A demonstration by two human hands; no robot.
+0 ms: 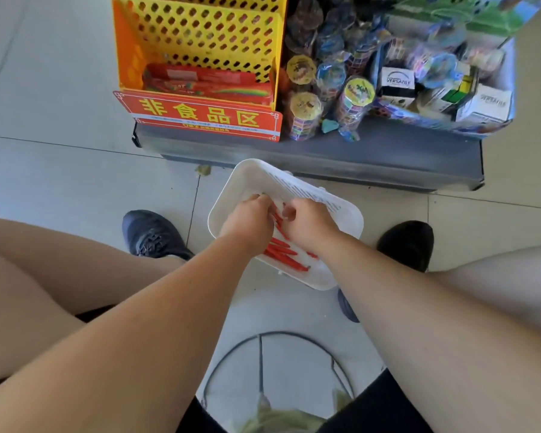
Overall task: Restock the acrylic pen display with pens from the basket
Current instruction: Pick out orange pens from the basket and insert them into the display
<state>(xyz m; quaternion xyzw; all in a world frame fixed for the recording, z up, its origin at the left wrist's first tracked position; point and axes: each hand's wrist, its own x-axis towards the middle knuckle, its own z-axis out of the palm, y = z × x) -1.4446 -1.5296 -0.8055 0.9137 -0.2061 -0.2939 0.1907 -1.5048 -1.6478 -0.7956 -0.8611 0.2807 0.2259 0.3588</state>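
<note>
white basket (263,175), on the floor between the feet: red pens (286,259), many still loose inside. left hand (247,220), right hand (308,225): both in the basket, fingers curled round a small bunch of pens. acrylic display: not in view; stocking progress unknown, gathering stage judged.

The person wears black shorts (372,407) and dark sneakers (152,234).
</note>
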